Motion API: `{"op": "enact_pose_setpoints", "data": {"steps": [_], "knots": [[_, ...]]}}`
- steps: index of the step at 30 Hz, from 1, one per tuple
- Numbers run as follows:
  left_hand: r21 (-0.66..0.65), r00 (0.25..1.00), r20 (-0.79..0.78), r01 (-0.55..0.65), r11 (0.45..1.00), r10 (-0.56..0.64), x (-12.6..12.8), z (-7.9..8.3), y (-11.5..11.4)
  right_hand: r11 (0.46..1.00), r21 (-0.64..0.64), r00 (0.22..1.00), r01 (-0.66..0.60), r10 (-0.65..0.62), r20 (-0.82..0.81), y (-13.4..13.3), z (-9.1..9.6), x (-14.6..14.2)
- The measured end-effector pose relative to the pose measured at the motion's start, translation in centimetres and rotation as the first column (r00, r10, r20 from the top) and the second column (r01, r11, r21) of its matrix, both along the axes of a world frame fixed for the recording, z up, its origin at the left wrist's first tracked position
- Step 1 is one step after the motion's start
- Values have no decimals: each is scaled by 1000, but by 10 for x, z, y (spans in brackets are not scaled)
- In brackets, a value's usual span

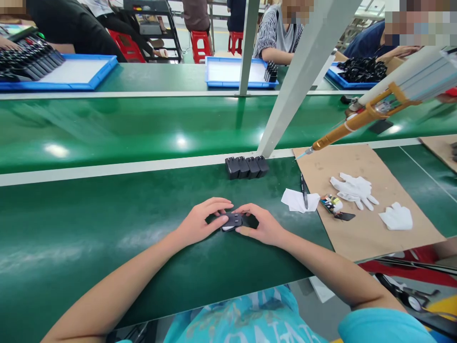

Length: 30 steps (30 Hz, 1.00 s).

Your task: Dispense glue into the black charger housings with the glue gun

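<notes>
Head camera view: at the far left, a blue tray point(107, 66) is placed beyond the recessed green channel, with black parts point(32, 59) stacked inside it. The near green surface point(89, 233) is extended across the foreground. On it, the left hand point(200, 221) is positioned with its fingers bent and closed on the left side of a black housing point(233, 219); the thumb is laid against the upper face.

The black housing is located on the near side of the surface, between the two hands. It is small, roughly rectangular and matte black. Small light marks are seen on its flat upper face, and a pale strip is exposed along the lower left edge. Whether it is rested on the surface or raised slightly cannot be determined.

Behind it, four black units point(248, 167) are set side by side in a row near the white border. The right side of the housing is gripped by the right hand point(264, 226), with the fingers at the far edge and the thumb at the near edge.

Farther right, a dark slender tool point(304, 190) is laid over white paper point(293, 200). A circuit board point(330, 204) and a white glove point(357, 188) are placed on a cardboard sheet point(350, 243).
</notes>
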<state>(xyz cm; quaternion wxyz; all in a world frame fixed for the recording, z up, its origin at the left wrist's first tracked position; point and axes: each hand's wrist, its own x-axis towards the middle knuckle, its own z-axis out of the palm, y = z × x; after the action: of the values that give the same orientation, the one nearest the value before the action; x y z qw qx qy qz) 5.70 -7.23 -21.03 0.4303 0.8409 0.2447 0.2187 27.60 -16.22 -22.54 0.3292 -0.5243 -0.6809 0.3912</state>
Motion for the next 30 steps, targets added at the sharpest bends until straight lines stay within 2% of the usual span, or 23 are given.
{"op": "enact_pose_setpoints", "data": {"steps": [3,5,10,19,24,30], "knots": [[98,996,-6,92,991,-92,-1,3,-4,1000,13,1000,7,-7,-3,0,0,1],[160,993,13,113,981,-117,0,5,-6,1000,24,1000,8,-8,-4,0,0,1],[215,992,100,55,975,-78,7,7,-13,998,59,1000,3,-5,29,-1,-2,-2],[359,995,99,-37,933,1,13,0,-26,990,142,998,-13,5,62,-2,-3,-8],[282,998,13,-67,957,66,15,4,-28,992,126,998,10,-17,56,-3,-4,-9],[143,996,-35,-75,987,81,17,8,-28,990,143,999,18,-22,31,-3,-7,-10]]}}
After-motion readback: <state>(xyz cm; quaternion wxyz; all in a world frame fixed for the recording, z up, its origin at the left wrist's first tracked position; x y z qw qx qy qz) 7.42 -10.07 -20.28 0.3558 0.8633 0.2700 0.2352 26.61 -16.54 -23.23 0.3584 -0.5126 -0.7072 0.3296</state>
